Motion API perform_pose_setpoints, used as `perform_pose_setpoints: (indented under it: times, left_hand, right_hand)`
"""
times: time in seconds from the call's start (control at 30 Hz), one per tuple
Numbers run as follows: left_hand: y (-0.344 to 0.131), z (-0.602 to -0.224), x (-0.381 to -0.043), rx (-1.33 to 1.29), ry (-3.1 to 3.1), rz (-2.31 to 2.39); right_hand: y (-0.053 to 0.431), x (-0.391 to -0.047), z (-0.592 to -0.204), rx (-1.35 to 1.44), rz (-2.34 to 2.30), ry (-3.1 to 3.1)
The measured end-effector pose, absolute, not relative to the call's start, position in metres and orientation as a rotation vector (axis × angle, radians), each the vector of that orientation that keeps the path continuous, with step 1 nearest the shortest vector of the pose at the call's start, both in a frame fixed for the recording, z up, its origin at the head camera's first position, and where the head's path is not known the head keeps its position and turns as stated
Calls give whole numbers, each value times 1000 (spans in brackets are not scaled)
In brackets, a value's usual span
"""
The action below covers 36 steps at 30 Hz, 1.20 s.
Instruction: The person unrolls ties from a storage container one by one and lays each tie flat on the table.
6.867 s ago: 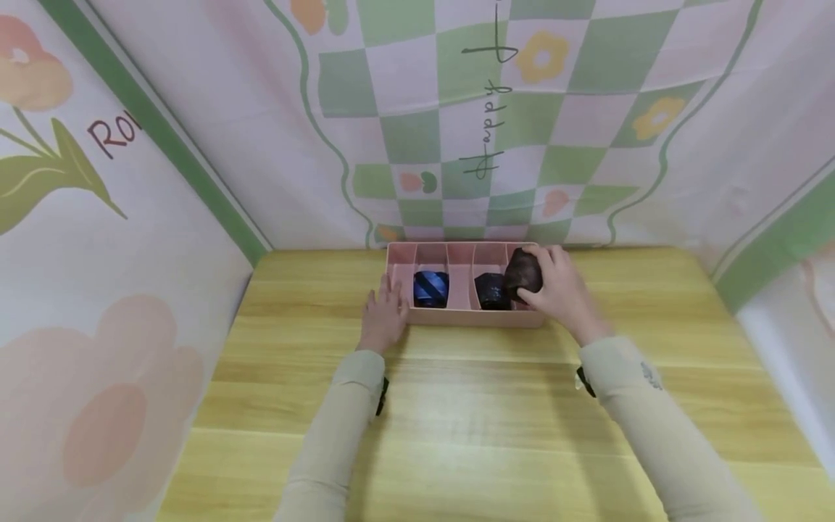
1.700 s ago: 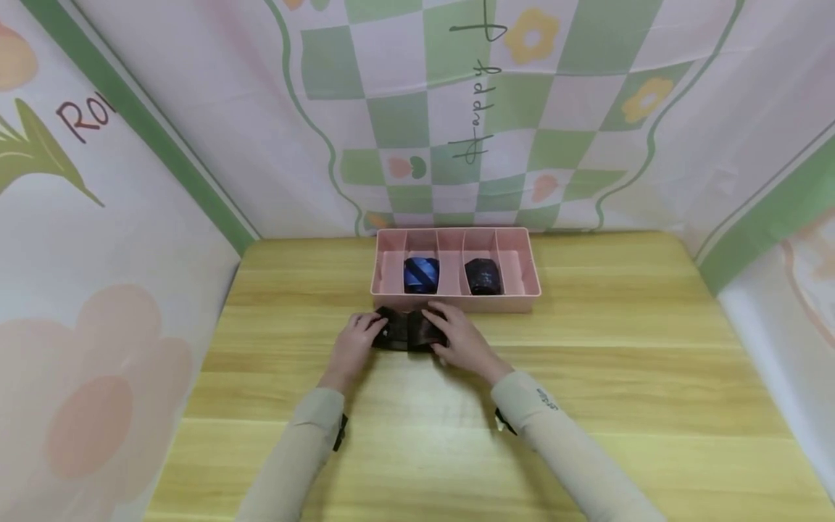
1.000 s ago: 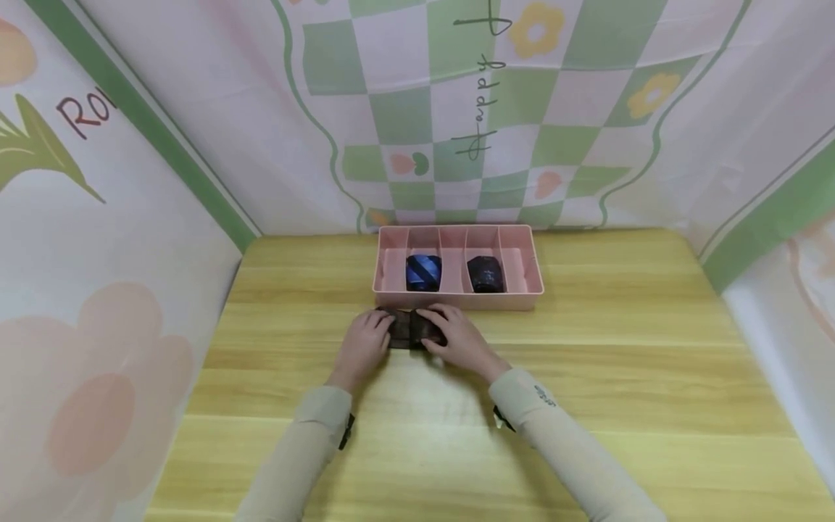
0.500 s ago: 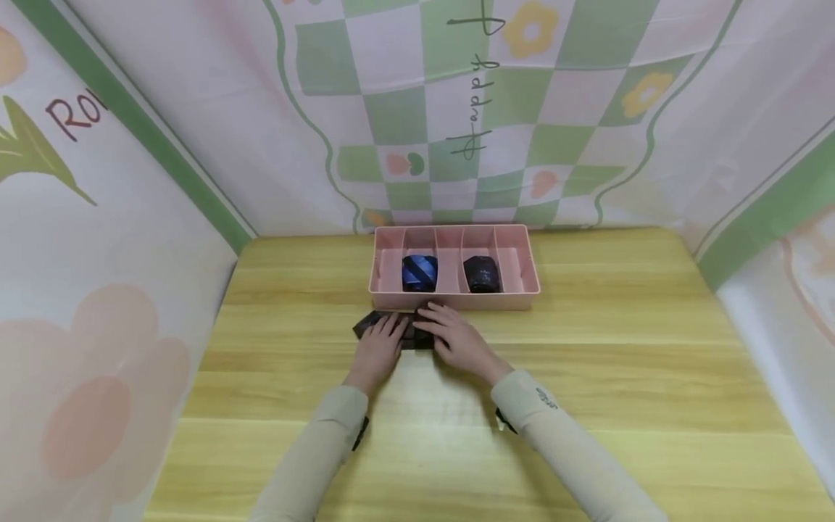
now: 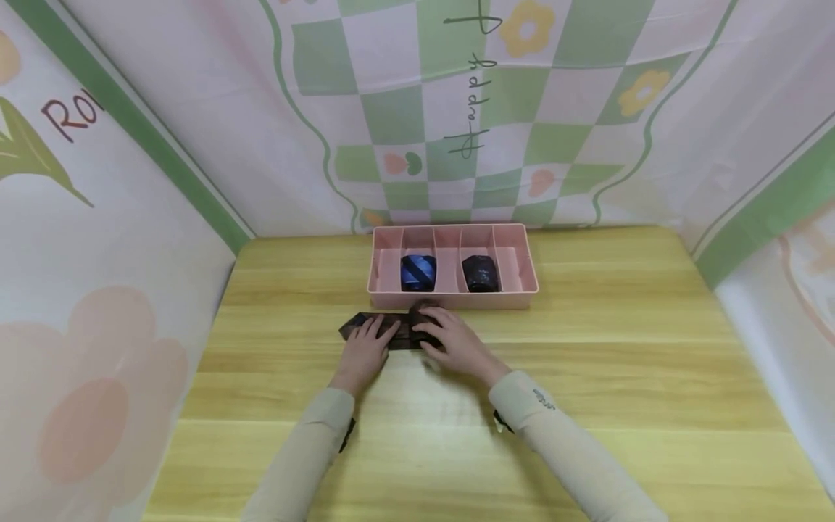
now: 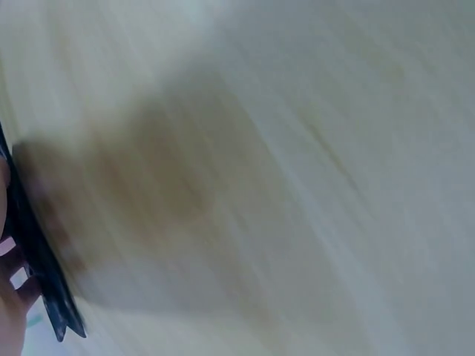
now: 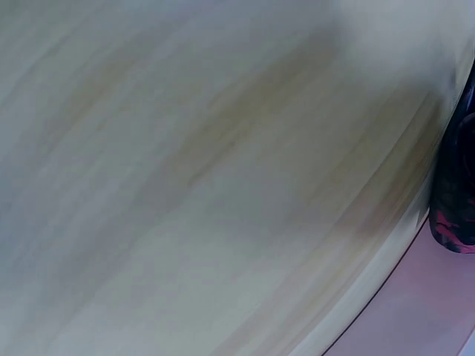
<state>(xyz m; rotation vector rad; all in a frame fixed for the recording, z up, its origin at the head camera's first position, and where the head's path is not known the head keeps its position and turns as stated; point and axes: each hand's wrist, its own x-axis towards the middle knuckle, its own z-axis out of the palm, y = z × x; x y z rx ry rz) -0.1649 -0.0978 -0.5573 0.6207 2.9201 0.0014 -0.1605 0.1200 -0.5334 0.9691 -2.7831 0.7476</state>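
A dark brown necktie (image 5: 401,335) lies on the table just in front of the pink divided box, part flat and part rolled. My left hand (image 5: 364,353) rests with extended fingers on the flat stretch, whose pointed end sticks out to the left. Curled round the roll at the other end is my right hand (image 5: 457,342), hiding much of it. The left wrist view catches the flat necktie (image 6: 37,252) edge-on beside some fingers. At the right wrist view's border, the rolled necktie (image 7: 454,193) shows beside the box wall (image 7: 415,304).
The pink box (image 5: 450,300) stands against the cloth backdrop at the table's rear. A rolled blue striped necktie (image 5: 418,272) fills its second compartment from the left, and a rolled dark patterned necktie (image 5: 480,274) the fourth. Wooden table (image 5: 430,449) extends toward the front.
The brown necktie has come out of the box's rightmost compartment onto the table and is partly unrolled. My left hand has left the box for the necktie, whose pointed end now reaches further left.
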Motion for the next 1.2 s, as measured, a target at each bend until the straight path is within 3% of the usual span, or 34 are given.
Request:
perform_pose_setpoints:
  times: [0.47, 0.83, 1.2]
  left_hand:
    - [-128, -562, -167, 601, 2924, 53]
    - [-156, -565, -169, 582, 2948, 65]
    - [-163, -562, -166, 589, 2942, 21]
  right_hand:
    - [113, -160, -536, 842, 665, -2802]
    - [114, -158, -533, 1147, 592, -2815]
    - [103, -163, -535, 893, 730, -2805]
